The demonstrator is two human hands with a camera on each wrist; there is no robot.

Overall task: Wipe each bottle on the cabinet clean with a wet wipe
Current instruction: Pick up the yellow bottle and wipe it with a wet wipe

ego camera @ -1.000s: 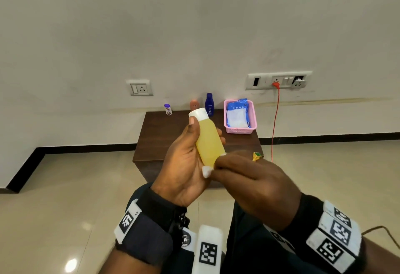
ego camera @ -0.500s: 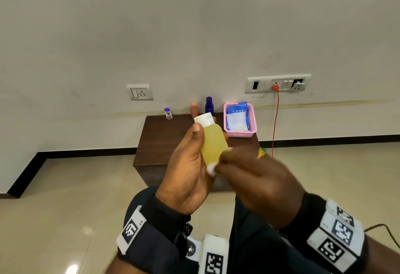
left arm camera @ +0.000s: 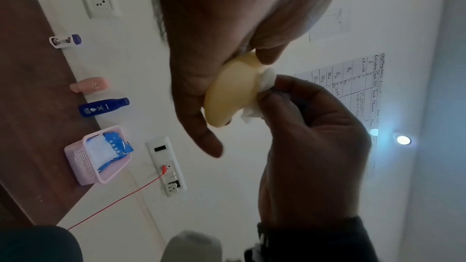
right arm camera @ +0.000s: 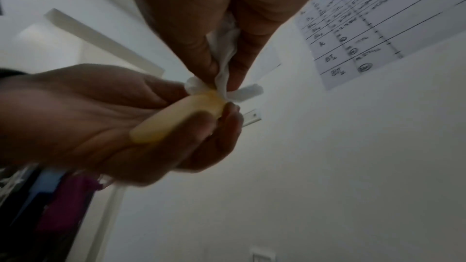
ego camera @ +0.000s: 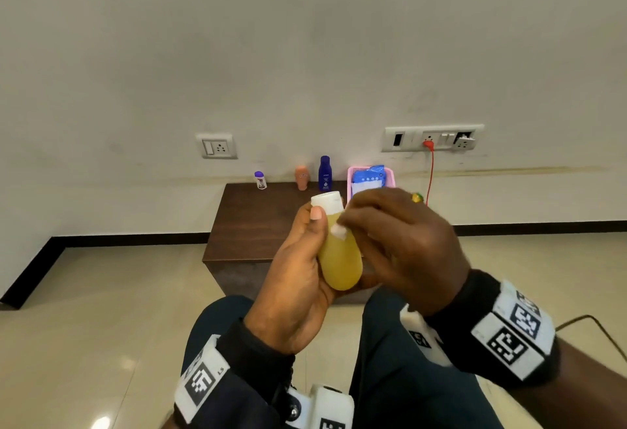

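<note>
My left hand grips a yellow bottle with a white cap, held upright in front of me. My right hand pinches a white wet wipe and presses it against the bottle's upper side, just below the cap. From the left wrist view the wipe shows bunched between the bottle and my right fingers. The right wrist view has the wipe hanging from thumb and finger onto the bottle. On the brown cabinet stand a small white bottle, a peach bottle and a blue bottle.
A pink basket with a blue wipes pack sits at the cabinet's back right. A red cable drops from the wall socket panel beside it. Tiled floor surrounds the cabinet; my knees are below my hands.
My right hand has slid the wipe up the bottle from its base to just under the cap. The left hand has tilted the bottle's base nearer to me.
</note>
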